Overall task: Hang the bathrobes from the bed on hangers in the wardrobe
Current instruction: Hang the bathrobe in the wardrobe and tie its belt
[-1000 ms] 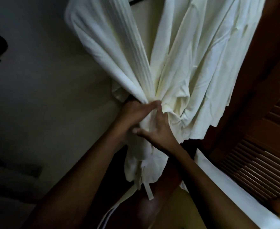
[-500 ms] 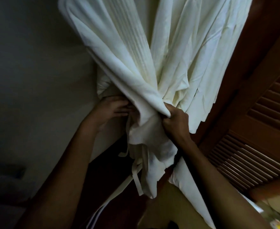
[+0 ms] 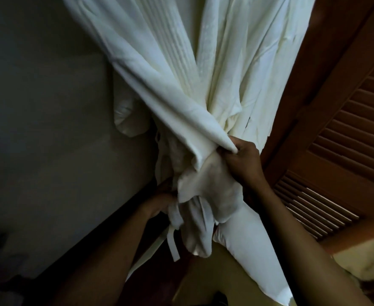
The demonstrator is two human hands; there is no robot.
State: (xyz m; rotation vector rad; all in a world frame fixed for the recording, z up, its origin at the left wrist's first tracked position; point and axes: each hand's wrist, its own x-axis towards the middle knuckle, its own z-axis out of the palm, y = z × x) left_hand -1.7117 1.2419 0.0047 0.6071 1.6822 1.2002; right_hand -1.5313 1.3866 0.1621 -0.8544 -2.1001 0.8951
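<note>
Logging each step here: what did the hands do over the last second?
The hands parted: the right hand drew the front flap of the bathrobe rightward and pinches its edge; the left hand dropped lower left, gripping bunched fabric. The bathrobe still hangs beside the louvred door.

Person, head view | left grip [image 3: 158,203] bare | right grip [image 3: 244,161] bare | both forearms uncovered to the frame edge | fine detail lost in dim light

No text, label, brand, number or sign can be read: nothing legible is seen on the cream-white ribbed cotton bathrobe [image 3: 181,62] at 12 o'clock, or on the brown louvred wooden wardrobe door [image 3: 347,151] at 3 o'clock.
</note>
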